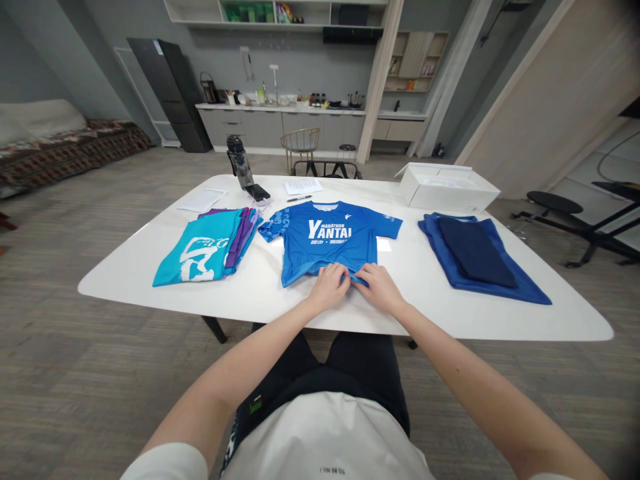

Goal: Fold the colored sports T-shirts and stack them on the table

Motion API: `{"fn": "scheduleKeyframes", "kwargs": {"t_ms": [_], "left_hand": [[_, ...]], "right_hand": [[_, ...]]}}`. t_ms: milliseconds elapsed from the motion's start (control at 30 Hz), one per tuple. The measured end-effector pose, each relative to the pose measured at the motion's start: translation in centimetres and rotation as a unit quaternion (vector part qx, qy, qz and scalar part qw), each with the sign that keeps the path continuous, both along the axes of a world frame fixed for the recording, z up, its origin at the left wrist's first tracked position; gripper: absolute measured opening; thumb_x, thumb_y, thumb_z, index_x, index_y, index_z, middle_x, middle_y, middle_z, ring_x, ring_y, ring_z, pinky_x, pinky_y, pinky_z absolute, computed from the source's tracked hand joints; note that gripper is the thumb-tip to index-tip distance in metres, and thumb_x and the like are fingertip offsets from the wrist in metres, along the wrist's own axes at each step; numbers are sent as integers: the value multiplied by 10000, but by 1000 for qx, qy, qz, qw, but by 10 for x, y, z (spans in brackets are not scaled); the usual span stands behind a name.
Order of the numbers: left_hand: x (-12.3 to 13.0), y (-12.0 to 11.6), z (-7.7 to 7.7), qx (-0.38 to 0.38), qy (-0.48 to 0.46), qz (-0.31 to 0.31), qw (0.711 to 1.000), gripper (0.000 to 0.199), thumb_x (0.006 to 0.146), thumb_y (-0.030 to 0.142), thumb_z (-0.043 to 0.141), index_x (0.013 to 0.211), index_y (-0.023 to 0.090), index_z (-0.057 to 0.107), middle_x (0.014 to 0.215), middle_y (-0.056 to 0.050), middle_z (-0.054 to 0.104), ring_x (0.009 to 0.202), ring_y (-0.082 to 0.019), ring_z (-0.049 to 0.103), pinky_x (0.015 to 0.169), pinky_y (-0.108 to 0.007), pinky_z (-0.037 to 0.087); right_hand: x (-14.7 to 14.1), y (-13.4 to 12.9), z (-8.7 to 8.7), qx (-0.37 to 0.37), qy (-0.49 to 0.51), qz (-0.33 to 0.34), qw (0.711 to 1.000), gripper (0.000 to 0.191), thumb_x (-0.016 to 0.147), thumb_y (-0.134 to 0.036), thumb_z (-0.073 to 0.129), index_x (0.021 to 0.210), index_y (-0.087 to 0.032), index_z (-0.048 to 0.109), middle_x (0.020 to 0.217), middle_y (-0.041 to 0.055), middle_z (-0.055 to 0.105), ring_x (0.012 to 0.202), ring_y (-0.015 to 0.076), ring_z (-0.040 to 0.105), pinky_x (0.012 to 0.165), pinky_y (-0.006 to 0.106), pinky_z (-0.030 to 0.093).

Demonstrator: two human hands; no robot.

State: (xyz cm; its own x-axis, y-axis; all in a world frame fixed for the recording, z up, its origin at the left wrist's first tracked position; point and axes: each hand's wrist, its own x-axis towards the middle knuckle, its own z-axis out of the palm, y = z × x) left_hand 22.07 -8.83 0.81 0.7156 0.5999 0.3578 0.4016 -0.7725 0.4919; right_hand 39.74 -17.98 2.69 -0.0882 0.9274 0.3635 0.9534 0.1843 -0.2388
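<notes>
Past a white fabric top [325, 437], my left hand [330, 285] and right hand [379, 287] are pinching a blue short-sleeved fabric jersey [330, 233] near the white table's front edge [270, 312].

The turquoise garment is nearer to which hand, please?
Left: the left hand, pinching the blue shirt, is right of the turquoise garment; the right hand is farther right.

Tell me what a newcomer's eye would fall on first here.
Probably the blue shirt lettered "MARATHON YANTAI", in the middle of the white table, its hem gripped by the left hand and right hand. Next, perhaps, the teal cloth with white markings, on the left, and the navy cloth on the right, in front of the white box.
</notes>
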Motion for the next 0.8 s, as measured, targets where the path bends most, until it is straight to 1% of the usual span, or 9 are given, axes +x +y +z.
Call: {"fn": "scheduleKeyframes", "kwargs": {"t_ms": [67,133,200,300,433,533,667,733,800], "left_hand": [[-5,-4,1,-5,-19,-6,1000,247,943,394,599,1097,208,551,1118,-45,647,1094,-219,574,920,-374,402],[-9,-7,1,11,-9,8,1000,362,904,440,657,1164,214,546,1172,-56,633,1119,-240,558,908,-381,396],[-11,-7,1,39,11,34,999,319,925,398,638,1179,224,559,1185,-60,624,1124,-250,546,902,-389,385],[-11,-3,1,74,35,75,994,216,974,336,560,1160,230,585,1158,-66,618,1111,-256,533,899,-400,372],[-8,6,2,63,54,110,990,206,1000,338,506,1141,230,610,1150,-82,605,1099,-256,528,890,-399,374],[-8,10,-1,51,64,92,992,252,963,413,579,1146,247,629,1152,-74,600,1118,-265,522,912,-410,382],[-3,11,-5,37,67,74,994,445,901,429,671,1310,275,587,1206,-84,593,1156,-286,516,957,-429,394],[1,12,-6,20,48,73,996,434,922,402,647,1332,274,585,1202,-87,601,1151,-279,534,995,-444,394],[3,15,-7,-2,20,67,998,339,952,370,605,1273,264,632,1190,-86,622,1144,-266,562,1040,-468,386]], "right_hand": [[0,-3,7,30,107,2,994,161,988,-292,584,910,-203,694,909,70,656,899,232,577,822,365,442],[1,-6,17,59,203,12,977,170,982,-307,594,875,-213,685,894,56,661,899,223,594,831,361,463],[3,-9,28,75,260,21,962,167,965,-334,620,863,-221,690,924,55,669,927,223,609,859,370,475],[6,-14,43,85,296,12,951,166,940,-359,645,860,-229,710,975,62,669,972,227,620,890,387,478],[15,-20,55,101,310,-19,945,157,914,-377,659,892,-235,722,1019,63,667,995,229,612,798,363,473],[24,-22,59,99,327,-29,940,163,912,-383,658,898,-230,712,1000,51,672,900,201,600,736,336,451],[31,-23,62,71,396,-30,915,198,928,-414,650,935,-220,688,881,24,676,781,174,590,732,324,467],[32,-24,64,74,429,-26,900,234,918,-447,662,942,-215,680,859,23,675,790,179,607,754,327,487],[33,-26,67,87,441,-30,893,275,906,-487,669,931,-213,678,846,26,672,788,182,610,754,325,496]]}}
